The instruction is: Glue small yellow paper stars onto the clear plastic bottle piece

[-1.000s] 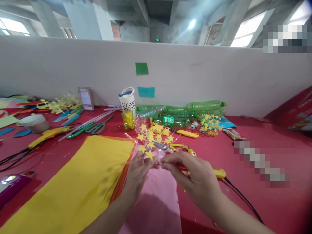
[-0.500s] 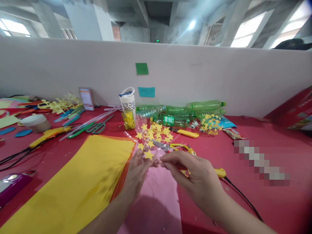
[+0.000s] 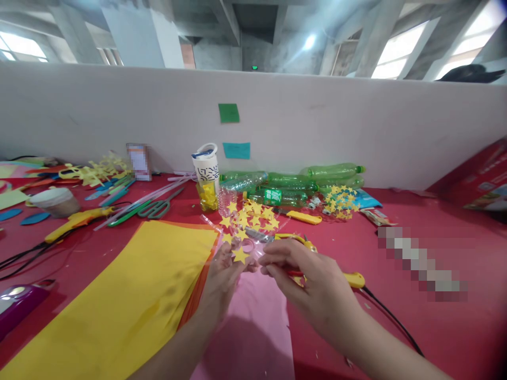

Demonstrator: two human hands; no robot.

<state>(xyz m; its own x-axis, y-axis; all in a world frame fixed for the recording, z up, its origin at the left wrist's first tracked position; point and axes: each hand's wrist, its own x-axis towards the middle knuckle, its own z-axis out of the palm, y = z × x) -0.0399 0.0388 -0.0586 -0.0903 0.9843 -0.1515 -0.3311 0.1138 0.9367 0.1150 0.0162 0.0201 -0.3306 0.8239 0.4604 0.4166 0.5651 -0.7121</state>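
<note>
My left hand (image 3: 224,277) is closed on a clear plastic piece that bears several yellow stars (image 3: 241,255), above a pink sheet (image 3: 253,327). My right hand (image 3: 303,274) comes in from the right, its thumb and fingertips pinched together beside the clear plastic; what they hold, if anything, is too small to make out. More yellow stars (image 3: 253,211) spread out just beyond my hands. Yellow-handled pliers (image 3: 291,237) lie behind my right hand and are partly hidden by it.
Yellow sheets (image 3: 119,285) lie at the left, with scissors (image 3: 158,207) and a yellow glue gun (image 3: 75,221) behind. Green bottles (image 3: 293,182), a white cup (image 3: 206,170) and a yellow-handled tool (image 3: 354,279) with a black cable stand or lie around.
The whole view has shifted slightly. My hands keep nearly the same pose, and the front star on the clear plastic sits slightly lower.
</note>
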